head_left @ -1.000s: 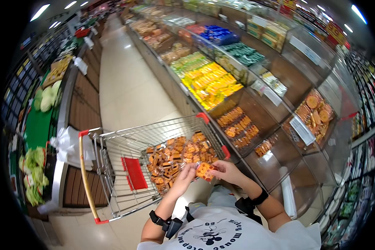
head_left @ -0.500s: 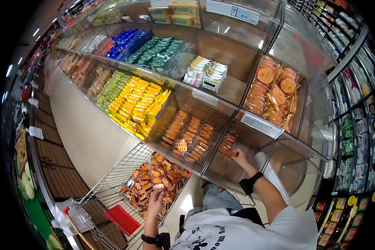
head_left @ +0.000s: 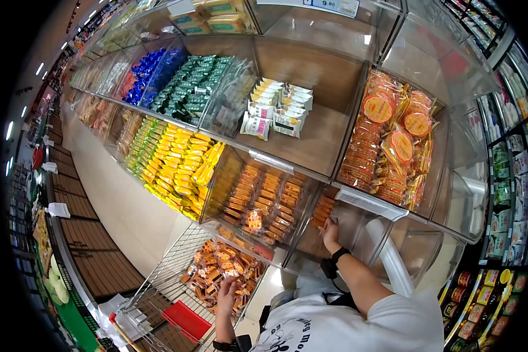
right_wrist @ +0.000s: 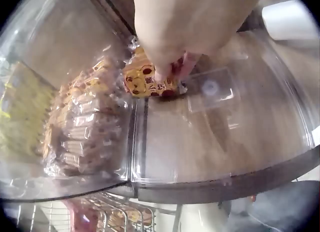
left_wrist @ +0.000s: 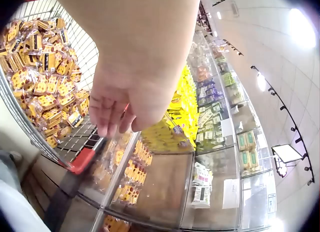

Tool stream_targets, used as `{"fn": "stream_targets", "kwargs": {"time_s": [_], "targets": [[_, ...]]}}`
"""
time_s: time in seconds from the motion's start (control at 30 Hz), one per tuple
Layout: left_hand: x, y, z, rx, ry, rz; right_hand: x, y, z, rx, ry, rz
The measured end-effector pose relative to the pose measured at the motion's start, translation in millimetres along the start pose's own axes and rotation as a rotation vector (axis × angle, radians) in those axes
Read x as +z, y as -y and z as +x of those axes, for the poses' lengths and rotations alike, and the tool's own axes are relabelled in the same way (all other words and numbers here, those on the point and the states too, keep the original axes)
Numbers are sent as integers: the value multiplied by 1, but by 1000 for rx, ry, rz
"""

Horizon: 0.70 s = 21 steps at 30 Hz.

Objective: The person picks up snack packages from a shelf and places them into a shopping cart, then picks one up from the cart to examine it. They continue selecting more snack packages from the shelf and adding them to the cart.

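Note:
My right hand [head_left: 330,233] reaches into a clear bin at the shelf's front corner. Its fingers pinch an orange snack packet [right_wrist: 147,80] with a printed cartoon face, at the end of a short row of like packets [head_left: 322,210]. My left hand [head_left: 226,293] hovers by the shopping cart, fingers loosely curled and holding nothing. Beneath it in the head view lies a heap of the same orange packets [head_left: 208,281] in the cart. The left wrist view shows the left hand [left_wrist: 127,99] near the cart's red corner.
The neighbouring bin holds rows of orange packets [head_left: 267,196]. Yellow packets [head_left: 182,170] fill the bin to its left, and white packets [head_left: 278,108] stand behind. Bagged round biscuits [head_left: 387,141] lie at right. The bins have clear walls, and the metal cart [head_left: 152,293] stands against the shelf.
One second ago both hands held an orange packet over the cart. The right hand has since moved right into the corner bin, the left stayed by the cart, and the view turned toward the shelf.

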<state>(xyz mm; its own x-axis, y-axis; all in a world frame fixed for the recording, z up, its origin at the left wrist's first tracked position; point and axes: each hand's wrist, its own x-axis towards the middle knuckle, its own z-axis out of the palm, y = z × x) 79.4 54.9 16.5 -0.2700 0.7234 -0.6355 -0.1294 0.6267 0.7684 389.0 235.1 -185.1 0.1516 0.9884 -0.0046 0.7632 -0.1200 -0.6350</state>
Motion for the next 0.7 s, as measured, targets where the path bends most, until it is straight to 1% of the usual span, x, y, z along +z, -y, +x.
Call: {"fn": "stream_targets", "kwargs": {"time_s": [0.03,0.07,0.1,0.13,0.23,0.33,0.43,0.53,0.63,0.7], "targets": [[3,-2,1,-25,2,3,7,-6,0,-40,-18,-11],[5,-2,3,15,-5,6,12,-8,2,28,-13,-6],[7,-6,4,-27,-8,-15,18,-9,2,98,-6,-1],[8,-7,5,-22,-6,-1,23,-12,0,171,0,3],[8,-4,12,-28,14,4,18,-4,3,207,33,55],[12,-8,15,-37,18,-4,9,0,8,292,123,133],[11,-5,18,-52,29,17,8,5,8,367,114,218],[7,-3,18,-73,36,12,13,8,4,359,24,236],[2,2,16,-63,2,9,16,2,7,445,107,287],[-2,4,11,-98,-20,3,21,8,8,481,-9,328]]}}
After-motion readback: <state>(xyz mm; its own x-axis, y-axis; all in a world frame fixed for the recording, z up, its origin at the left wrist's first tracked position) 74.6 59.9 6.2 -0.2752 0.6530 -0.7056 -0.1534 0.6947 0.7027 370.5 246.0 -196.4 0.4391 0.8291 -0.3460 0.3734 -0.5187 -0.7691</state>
